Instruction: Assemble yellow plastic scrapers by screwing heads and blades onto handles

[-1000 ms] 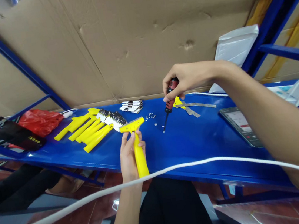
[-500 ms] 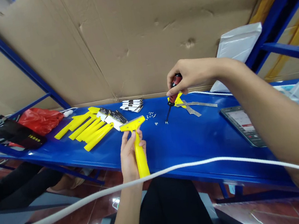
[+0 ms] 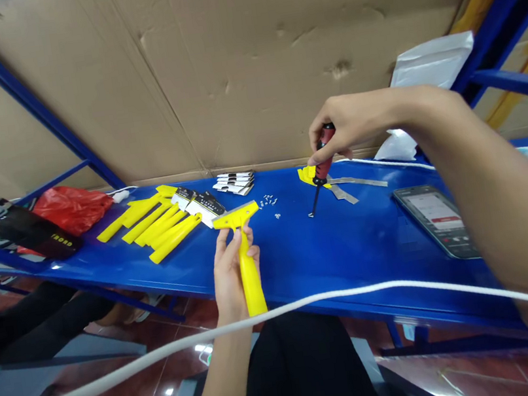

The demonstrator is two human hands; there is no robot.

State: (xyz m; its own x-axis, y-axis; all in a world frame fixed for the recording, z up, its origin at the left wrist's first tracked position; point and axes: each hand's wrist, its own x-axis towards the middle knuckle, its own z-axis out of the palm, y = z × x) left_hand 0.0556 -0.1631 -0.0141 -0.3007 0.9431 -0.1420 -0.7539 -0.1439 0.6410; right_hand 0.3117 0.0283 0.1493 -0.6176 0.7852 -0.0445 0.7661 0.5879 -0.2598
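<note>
My left hand [image 3: 232, 272] is closed round the handle of a yellow scraper [image 3: 252, 279], whose wide head with a metal strip points away from me. My right hand [image 3: 333, 131] grips a red and black screwdriver [image 3: 323, 166] with its shaft slanting down. At the screwdriver's tip, low over the blue table [image 3: 350, 244], is a tiny shiny piece, seemingly a screw. Small loose screws and nuts [image 3: 268, 201] lie between the two hands. Behind the screwdriver are yellow plastic pieces [image 3: 308, 177] and thin metal strips [image 3: 358, 181].
Several yellow scraper handles [image 3: 164, 229] lie at left beside black-and-white cards [image 3: 200, 204]. Folded white cards [image 3: 234, 182] sit near the cardboard wall [image 3: 248, 61]. A phone [image 3: 436, 218] lies at right. A white cable [image 3: 309, 300] crosses in front. A red bag [image 3: 70, 210] stands far left.
My right hand and the screwdriver have moved right, away from the loose screws, with the tiny piece still at the tip. My left hand holds the scraper almost where it was.
</note>
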